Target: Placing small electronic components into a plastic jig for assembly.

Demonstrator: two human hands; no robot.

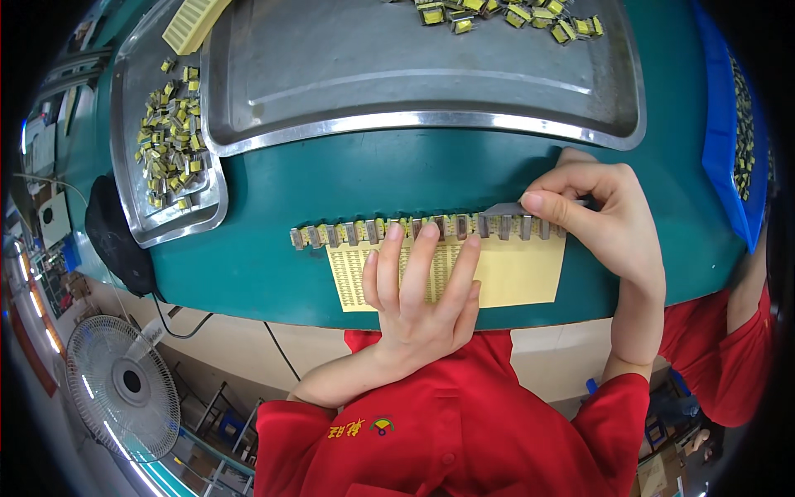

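Note:
A long row of small transformers [331, 235], with metal cores and yellow windings, runs side by side across the green table. My left hand [426, 282] lies over the row's middle, fingers spread and fingertips resting on the parts. Beneath that hand is a pale yellow label sheet [522, 277], its left part covered in small printed labels. At the row's right end, my right hand [600, 211] pinches a thin, flat grey metal tool [503, 209] between thumb and forefinger. The tool's tip reaches along the row's far side; its exact kind is unclear.
A large metal tray [414, 120] holds several loose transformers at its far side. Left of it, a smaller metal tray [217, 211] holds a pile of them and a yellow ridged block [195, 23]. A blue bin [719, 108] stands right; a dark object [116, 236] lies left, near a fan [124, 385].

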